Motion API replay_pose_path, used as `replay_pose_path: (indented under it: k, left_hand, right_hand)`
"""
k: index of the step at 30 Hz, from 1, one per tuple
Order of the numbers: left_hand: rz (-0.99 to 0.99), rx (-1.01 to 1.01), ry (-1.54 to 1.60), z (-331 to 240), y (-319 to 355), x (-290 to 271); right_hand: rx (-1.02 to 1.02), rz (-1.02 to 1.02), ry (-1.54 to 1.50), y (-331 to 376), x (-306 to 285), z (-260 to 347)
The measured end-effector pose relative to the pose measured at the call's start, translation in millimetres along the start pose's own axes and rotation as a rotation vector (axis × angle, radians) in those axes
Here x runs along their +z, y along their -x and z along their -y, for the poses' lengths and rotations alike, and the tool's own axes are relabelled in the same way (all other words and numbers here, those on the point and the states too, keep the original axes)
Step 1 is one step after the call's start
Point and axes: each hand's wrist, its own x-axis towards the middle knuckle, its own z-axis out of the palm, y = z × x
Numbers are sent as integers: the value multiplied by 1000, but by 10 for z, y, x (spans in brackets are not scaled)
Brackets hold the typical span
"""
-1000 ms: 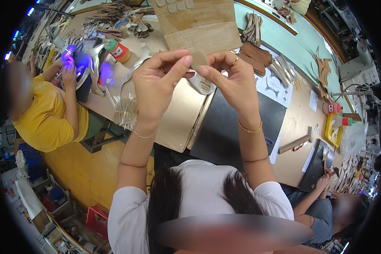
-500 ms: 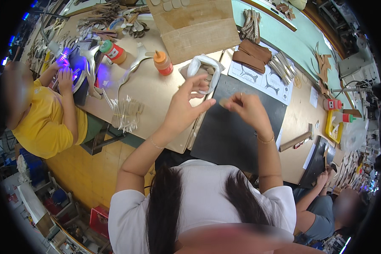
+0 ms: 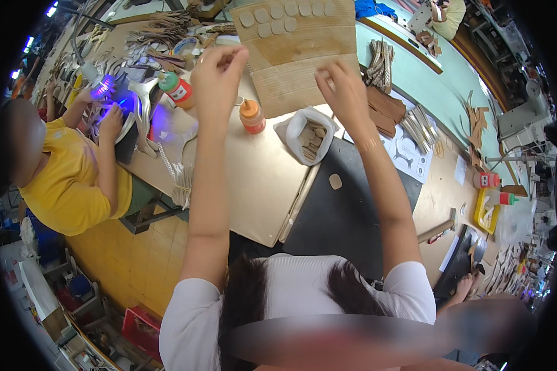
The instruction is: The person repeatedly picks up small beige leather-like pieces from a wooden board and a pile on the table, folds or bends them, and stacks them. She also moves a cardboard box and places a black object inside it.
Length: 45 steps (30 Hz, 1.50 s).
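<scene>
My left hand (image 3: 218, 77) is raised over the table, left of the upright-looking cardboard sheet (image 3: 306, 83). Its fingers are loosely bent and I see nothing in them. In front of the cardboard's right part is my right hand (image 3: 343, 93), fingers bent but apart, no object visible between them. Small rounded beige pieces (image 3: 275, 12) sit in rows on the cardboard's far part. One more such beige piece (image 3: 335, 181) lies alone on the black mat (image 3: 319, 213). Between my forearms stands an open white bag (image 3: 294, 139) with several similar pieces inside.
An orange-capped bottle (image 3: 252, 116) and a green-capped bottle (image 3: 177, 90) stand left of the bag. Brown strips (image 3: 387, 111) lie on printed sheets at right. A person in yellow (image 3: 74, 173) works at left under a purple lamp (image 3: 103, 86); another person's hand (image 3: 465, 284) is at right.
Both hands have moved away from me toward the cardboard. The beige piece that was at my right fingertips now lies on the mat. More of the cardboard and its rows shows.
</scene>
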Motion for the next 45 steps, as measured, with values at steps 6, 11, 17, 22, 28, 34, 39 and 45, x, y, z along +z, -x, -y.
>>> replay_pose_path:
  k: [6,11,17,22,28,34,39,45]
  left_hand:
    - [-92,233,-505,679,-607,537]
    - [-50,271,-412,894,-629,701]
    - [-58,291,-386,869,-621,798]
    - [-50,306,-438,899,-726,856]
    - [-93,295,-507,986,-765,914]
    - [-84,189,-513,1007,-770,969]
    - [-90,204,-595,1034,-822,995]
    - [-21,293,-373,1110,-876,907]
  right_hand:
    - [-86,-229,189,-878,771,-272]
    - [-137,-179,345,-1002,924,-392]
    - [-240,-169,462,-1077,964,-499]
    - [-223,-150,483,-1086,977,-521]
    - [-12,-175,154,-954,916,-517]
    - [118,-194,-195,-806,914,-572]
    - [168,-199,-343,-713,901,-628]
    - [275,-215,-414,-611,871,-782]
